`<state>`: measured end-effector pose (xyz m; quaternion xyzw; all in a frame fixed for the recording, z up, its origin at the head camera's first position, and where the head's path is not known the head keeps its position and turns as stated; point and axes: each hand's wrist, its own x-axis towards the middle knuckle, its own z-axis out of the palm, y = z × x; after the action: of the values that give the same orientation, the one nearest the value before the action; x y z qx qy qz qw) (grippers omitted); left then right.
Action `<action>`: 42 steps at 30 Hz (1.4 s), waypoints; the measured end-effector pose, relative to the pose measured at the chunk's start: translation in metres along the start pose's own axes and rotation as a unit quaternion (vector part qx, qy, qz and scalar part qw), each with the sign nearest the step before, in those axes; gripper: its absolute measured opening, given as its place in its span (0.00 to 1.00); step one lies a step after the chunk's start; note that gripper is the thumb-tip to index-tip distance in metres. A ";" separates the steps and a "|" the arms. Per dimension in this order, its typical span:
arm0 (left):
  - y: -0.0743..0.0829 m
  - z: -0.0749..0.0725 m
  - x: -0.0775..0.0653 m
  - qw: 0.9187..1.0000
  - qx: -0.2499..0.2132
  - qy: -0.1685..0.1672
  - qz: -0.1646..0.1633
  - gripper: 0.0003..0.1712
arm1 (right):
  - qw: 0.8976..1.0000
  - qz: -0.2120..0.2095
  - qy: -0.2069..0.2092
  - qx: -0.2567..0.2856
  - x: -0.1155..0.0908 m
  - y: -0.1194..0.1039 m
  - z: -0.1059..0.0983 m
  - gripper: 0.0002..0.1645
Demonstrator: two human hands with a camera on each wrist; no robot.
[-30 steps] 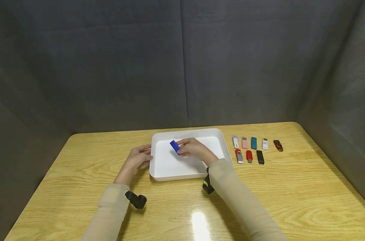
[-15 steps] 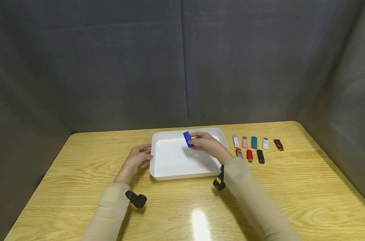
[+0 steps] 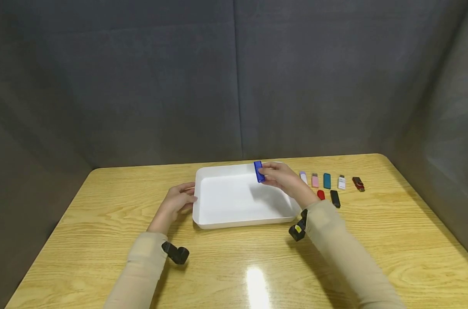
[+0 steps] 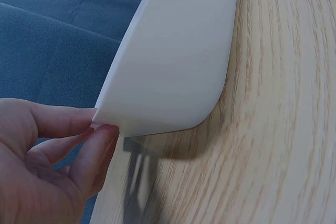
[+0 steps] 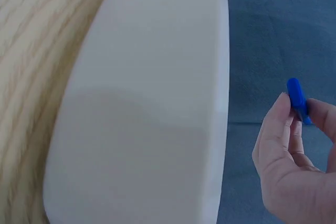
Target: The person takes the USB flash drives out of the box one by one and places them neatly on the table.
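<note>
My right hand (image 3: 282, 178) pinches a blue USB stick (image 3: 259, 171) between thumb and fingertips, above the back right part of a white tray (image 3: 234, 197). In the right wrist view the USB stick (image 5: 296, 95) stands up past the fingertips, and the tray wall (image 5: 142, 103) fills the left half. My left hand (image 3: 177, 200) holds the tray's left side. In the left wrist view its thumb and fingers (image 4: 65, 121) pinch the rim at a corner of the tray (image 4: 173, 51). Nothing lies on the visible tray floor.
Right of the tray lie several USB sticks in two rows: lilac (image 3: 303, 177), pink (image 3: 314, 180), teal (image 3: 326, 181), white (image 3: 341, 182), dark red (image 3: 358, 184), red (image 3: 320, 195) and black (image 3: 335, 198). My right forearm (image 3: 346, 249) covers part of the front row. A dark curtain (image 3: 160, 86) stands behind the table.
My right hand has moved right and back with the blue USB stick, from over the tray's middle to near its back right corner. My left hand stays at the rim.
</note>
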<state>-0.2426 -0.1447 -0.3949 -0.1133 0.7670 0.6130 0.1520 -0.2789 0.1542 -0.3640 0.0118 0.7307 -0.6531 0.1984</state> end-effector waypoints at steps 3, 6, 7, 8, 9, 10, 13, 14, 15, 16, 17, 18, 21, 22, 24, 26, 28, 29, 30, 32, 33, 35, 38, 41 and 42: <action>-0.001 0.001 -0.001 1.000 -0.001 -0.002 0.003 0.34 | 1.000 -0.007 0.004 -0.005 -0.005 -0.001 -0.008 0.29; 0.000 0.002 -0.002 1.000 -0.003 -0.004 0.006 0.34 | 1.000 -0.013 0.009 -0.014 -0.010 -0.001 -0.017 0.29; 0.000 0.002 -0.002 1.000 -0.004 -0.005 0.009 0.34 | 1.000 -0.015 0.010 -0.018 -0.011 -0.001 -0.021 0.30; 0.000 0.002 -0.001 1.000 -0.004 -0.005 0.009 0.34 | 1.000 -0.014 0.014 -0.021 -0.012 -0.002 -0.024 0.30; 0.000 0.003 -0.001 1.000 -0.005 -0.006 0.010 0.34 | 0.999 -0.017 0.014 -0.025 -0.014 -0.002 -0.027 0.31; 0.000 0.002 -0.001 1.000 -0.006 -0.007 0.011 0.34 | 0.999 -0.018 0.016 -0.027 -0.016 -0.003 -0.030 0.32; 0.000 0.002 0.000 1.000 -0.006 -0.009 0.012 0.34 | 0.999 -0.013 0.021 -0.030 -0.020 -0.005 -0.039 0.34; 0.000 0.001 0.000 1.000 -0.006 -0.009 0.012 0.34 | 0.999 -0.010 0.024 -0.029 -0.021 -0.005 -0.041 0.33; -0.001 0.001 0.000 1.000 -0.006 -0.009 0.013 0.34 | 0.999 -0.010 0.025 -0.027 -0.024 -0.006 -0.044 0.33; -0.001 0.001 0.000 1.000 -0.006 -0.009 0.014 0.34 | 0.999 -0.011 0.026 -0.026 -0.025 -0.006 -0.047 0.32; -0.001 0.001 0.000 1.000 -0.006 -0.010 0.015 0.34 | 0.999 -0.011 0.028 -0.027 -0.027 -0.006 -0.049 0.31; -0.002 0.000 0.000 1.000 -0.005 -0.010 0.016 0.34 | 0.999 -0.014 0.030 -0.027 -0.028 -0.007 -0.052 0.30; -0.003 0.000 -0.001 1.000 -0.007 -0.010 0.018 0.34 | 0.999 -0.030 0.029 -0.031 -0.034 -0.006 -0.059 0.30; -0.003 0.000 0.000 1.000 -0.007 -0.010 0.018 0.34 | 0.998 -0.035 0.028 -0.035 -0.035 -0.006 -0.061 0.31; -0.003 0.000 0.000 1.000 -0.008 -0.009 0.018 0.33 | 0.998 -0.040 0.026 -0.040 -0.039 -0.006 -0.065 0.33; -0.003 0.001 0.000 1.000 -0.010 -0.007 0.016 0.33 | 0.998 -0.045 0.024 -0.043 -0.042 -0.006 -0.070 0.35; -0.003 0.001 0.000 1.000 -0.010 -0.006 0.015 0.33 | 0.997 -0.047 0.024 -0.051 -0.045 -0.006 -0.075 0.35; -0.003 0.001 0.000 1.000 -0.009 -0.005 0.015 0.33 | 0.997 -0.047 0.025 -0.055 -0.046 -0.005 -0.078 0.35; -0.003 0.001 0.000 1.000 -0.009 -0.004 0.015 0.33 | 0.997 -0.048 0.026 -0.059 -0.048 -0.005 -0.081 0.35; -0.003 0.001 0.000 1.000 -0.007 -0.002 0.015 0.33 | 0.996 -0.048 0.030 -0.071 -0.051 -0.004 -0.087 0.35; -0.003 0.001 0.000 1.000 -0.006 -0.001 0.015 0.33 | 0.995 -0.048 0.032 -0.079 -0.052 -0.003 -0.091 0.35; -0.003 0.002 0.000 1.000 -0.005 0.000 0.015 0.33 | 0.994 -0.048 0.033 -0.092 -0.056 -0.001 -0.097 0.35; -0.003 0.001 -0.001 1.000 -0.007 0.001 0.014 0.33 | 0.993 -0.050 0.031 -0.103 -0.060 0.003 -0.106 0.37; -0.004 0.001 -0.001 1.000 -0.008 0.002 0.015 0.33 | 0.993 -0.049 0.030 -0.106 -0.064 0.007 -0.115 0.39; -0.004 0.001 -0.001 1.000 -0.009 0.002 0.015 0.33 | 0.992 -0.048 0.030 -0.110 -0.065 0.008 -0.117 0.40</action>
<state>-0.2397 -0.1445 -0.3979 -0.1045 0.7637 0.6215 0.1401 -0.2490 0.2838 -0.3436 -0.0254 0.8035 -0.5767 0.1451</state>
